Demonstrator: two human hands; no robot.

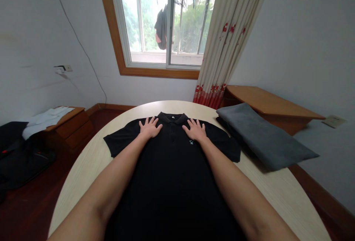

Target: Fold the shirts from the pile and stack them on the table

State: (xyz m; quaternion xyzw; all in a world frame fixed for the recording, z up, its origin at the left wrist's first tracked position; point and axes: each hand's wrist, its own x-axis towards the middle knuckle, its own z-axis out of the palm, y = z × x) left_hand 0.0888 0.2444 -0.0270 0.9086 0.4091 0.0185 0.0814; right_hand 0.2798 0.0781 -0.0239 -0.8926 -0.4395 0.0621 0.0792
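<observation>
A black short-sleeved polo shirt [172,167] lies spread front side up on a round pale wooden table [80,170], its collar toward the window. My left hand [150,127] rests flat with fingers spread on the shirt's upper left, beside the collar. On the other side of the collar, my right hand [195,130] lies flat too, fingers apart, just above a small light logo on the chest. Neither hand grips the fabric. The lower part of the shirt runs down between my forearms to the bottom of the view.
Folded dark grey cloth [263,137] lies at the table's right edge, with a wooden desk [271,100] behind it. A small wooden cabinet [69,126] with papers stands left, near a black bag [27,163]. A curtain [227,33] hangs by the window.
</observation>
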